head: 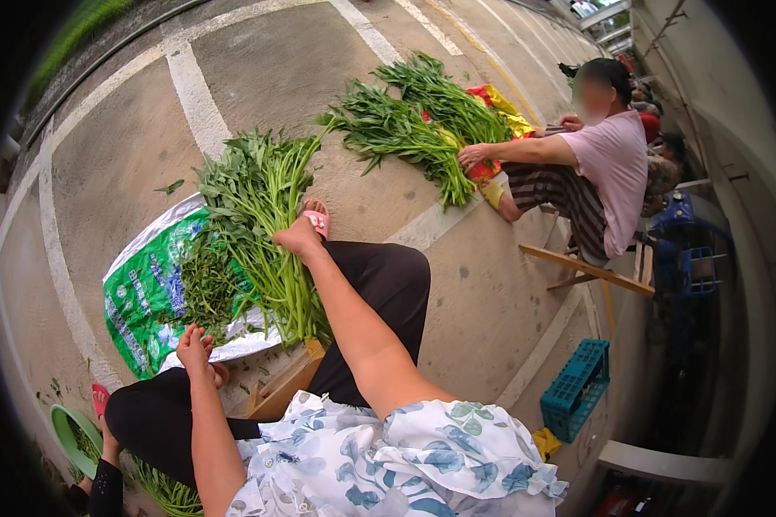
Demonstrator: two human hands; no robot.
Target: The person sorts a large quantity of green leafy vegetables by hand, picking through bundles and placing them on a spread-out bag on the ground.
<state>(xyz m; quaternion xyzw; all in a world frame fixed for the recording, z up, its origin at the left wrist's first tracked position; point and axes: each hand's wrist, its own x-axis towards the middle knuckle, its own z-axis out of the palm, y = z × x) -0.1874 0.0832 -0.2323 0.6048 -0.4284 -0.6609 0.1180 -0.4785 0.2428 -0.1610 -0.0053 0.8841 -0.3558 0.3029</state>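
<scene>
A large heap of leafy green stalks, seemingly water spinach [258, 187], lies partly on a green and white printed plastic sack [132, 284] spread on the ground. My right hand [299, 238] reaches over the heap and rests at the stems; whether its fingers grip any is hidden. Over the sack's near edge is my left hand [195, 349], fingers curled and close together, and I cannot tell if something small is between them. Just beyond it, a pile of loose picked leaves [210, 287] covers the middle of the sack.
At the right a person [604, 155] sits on a wooden stool, one hand on more green bunches [420, 136]. A teal plastic crate [572, 388] stands at the lower right. A green basin [74, 439] and another person's foot [100, 397] are at the lower left.
</scene>
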